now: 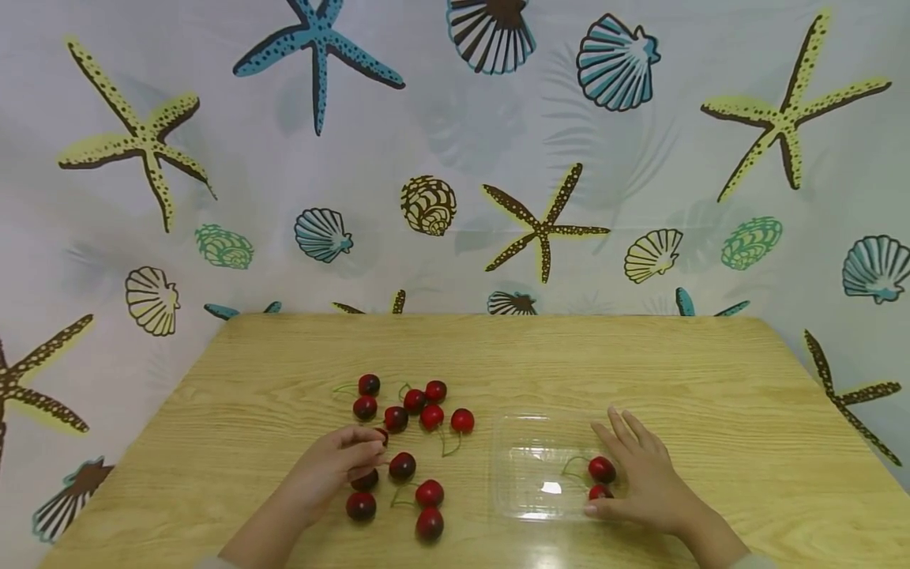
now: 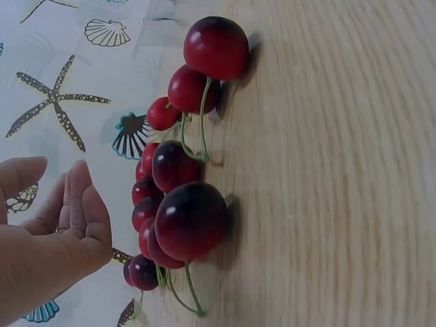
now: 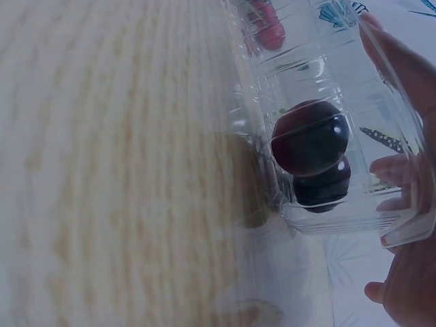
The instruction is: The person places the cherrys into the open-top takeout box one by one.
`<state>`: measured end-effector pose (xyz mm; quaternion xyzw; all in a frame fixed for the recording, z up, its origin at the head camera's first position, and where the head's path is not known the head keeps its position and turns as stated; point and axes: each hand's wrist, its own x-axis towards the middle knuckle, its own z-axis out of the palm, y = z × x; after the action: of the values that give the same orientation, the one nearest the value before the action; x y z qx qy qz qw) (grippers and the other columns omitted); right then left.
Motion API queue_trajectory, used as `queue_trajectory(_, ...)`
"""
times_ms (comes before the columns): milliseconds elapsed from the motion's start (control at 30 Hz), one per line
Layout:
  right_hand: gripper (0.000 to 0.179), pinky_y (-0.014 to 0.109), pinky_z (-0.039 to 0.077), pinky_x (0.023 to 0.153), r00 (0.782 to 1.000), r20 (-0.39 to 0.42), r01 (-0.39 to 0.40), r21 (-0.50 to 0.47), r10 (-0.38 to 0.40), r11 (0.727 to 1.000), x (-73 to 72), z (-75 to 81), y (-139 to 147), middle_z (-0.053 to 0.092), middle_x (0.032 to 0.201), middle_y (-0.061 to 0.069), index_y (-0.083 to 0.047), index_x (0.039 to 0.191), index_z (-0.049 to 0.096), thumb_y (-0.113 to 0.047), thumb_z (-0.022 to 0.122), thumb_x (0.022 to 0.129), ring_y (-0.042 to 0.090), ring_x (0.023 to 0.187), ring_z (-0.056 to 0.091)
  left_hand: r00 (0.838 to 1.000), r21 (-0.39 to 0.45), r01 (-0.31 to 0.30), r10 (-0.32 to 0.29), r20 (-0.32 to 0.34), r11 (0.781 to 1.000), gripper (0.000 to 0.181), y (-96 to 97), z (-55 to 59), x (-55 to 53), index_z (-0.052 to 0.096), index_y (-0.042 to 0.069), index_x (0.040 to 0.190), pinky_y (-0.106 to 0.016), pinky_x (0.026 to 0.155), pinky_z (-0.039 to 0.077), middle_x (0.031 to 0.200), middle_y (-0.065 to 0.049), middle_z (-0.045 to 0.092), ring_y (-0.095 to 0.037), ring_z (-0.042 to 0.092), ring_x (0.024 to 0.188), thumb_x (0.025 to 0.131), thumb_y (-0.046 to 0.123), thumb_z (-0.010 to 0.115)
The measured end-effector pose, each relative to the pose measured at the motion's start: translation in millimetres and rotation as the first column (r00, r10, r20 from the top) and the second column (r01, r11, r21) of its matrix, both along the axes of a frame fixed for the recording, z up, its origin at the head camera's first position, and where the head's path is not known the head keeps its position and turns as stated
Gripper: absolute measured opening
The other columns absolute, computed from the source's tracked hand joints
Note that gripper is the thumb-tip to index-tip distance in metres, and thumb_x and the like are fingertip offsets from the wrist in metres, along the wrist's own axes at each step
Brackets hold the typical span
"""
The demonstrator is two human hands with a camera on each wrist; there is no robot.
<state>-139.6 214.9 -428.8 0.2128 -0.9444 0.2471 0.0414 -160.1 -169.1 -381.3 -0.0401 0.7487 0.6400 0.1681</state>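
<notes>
Bent over the loose cherries, my left hand point(image 1: 330, 470) has its thumb and fingers apart with nothing between them in the left wrist view. One cherry point(image 1: 381, 436) is partly hidden behind its fingertips, and another point(image 1: 364, 480) lies just below them. Spread fingers of my right hand point(image 1: 643, 482) rest along the right side of a clear plastic container point(image 1: 526, 474). Inside that end are two dark red cherries point(image 1: 601, 469), the nearer one partly covered by the thumb. Through the clear wall, the right wrist view shows both cherries point(image 3: 310, 138).
Several more red cherries point(image 1: 430, 494), some with green stems, lie scattered left of the container on the wood-grain table point(image 1: 284, 356). Behind the table's far edge hangs a pale cloth point(image 1: 455, 269) printed with starfish and shells.
</notes>
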Motion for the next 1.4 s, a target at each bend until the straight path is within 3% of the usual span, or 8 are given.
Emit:
queue_trajectory(667, 0.095, 0.064, 0.009, 0.090, 1.000, 0.013, 0.019, 0.001, -0.019, 1.000, 7.6, 1.3, -5, 0.015, 0.138, 0.023, -0.002, 0.132, 0.030, -0.054, 0.067, 0.061, 0.040, 0.124, 0.008, 0.999, -0.068, -0.039, 0.041, 0.025, 0.997, 0.042, -35.2, -9.9, 3.8, 0.041, -0.011, 0.116, -0.038, 0.086, 0.041, 0.109, -0.017, 0.049, -0.025, 0.052, 0.095, 0.087, 0.019, 0.051)
queue_trajectory(1100, 0.096, 0.064, 0.010, 0.090, 1.000, -0.003, 0.019, 0.007, -0.019, 1.000, 11.2, 0.2, -8, 0.016, 0.137, 0.024, -0.002, 0.131, 0.031, -0.056, 0.066, 0.061, 0.040, 0.123, 0.009, 0.997, -0.108, -0.003, 0.011, 0.070, 0.994, 0.044, -57.3, -20.3, 2.9, 0.040, -0.012, 0.116, -0.038, 0.083, 0.042, 0.110, -0.018, 0.049, -0.025, 0.050, 0.097, 0.087, 0.020, 0.050)
queue_trajectory(1400, 0.095, 0.063, 0.010, 0.090, 1.000, 0.001, 0.005, 0.003, -0.005, 1.000, 4.8, 0.7, -2, 0.015, 0.138, 0.023, -0.002, 0.132, 0.031, -0.056, 0.065, 0.062, 0.039, 0.124, 0.008, 0.996, -0.139, 0.014, -0.001, 0.094, 0.990, 0.045, -59.7, -24.4, -0.7, 0.042, -0.011, 0.114, -0.039, 0.082, 0.041, 0.106, -0.014, 0.053, -0.024, 0.052, 0.094, 0.086, 0.022, 0.053)
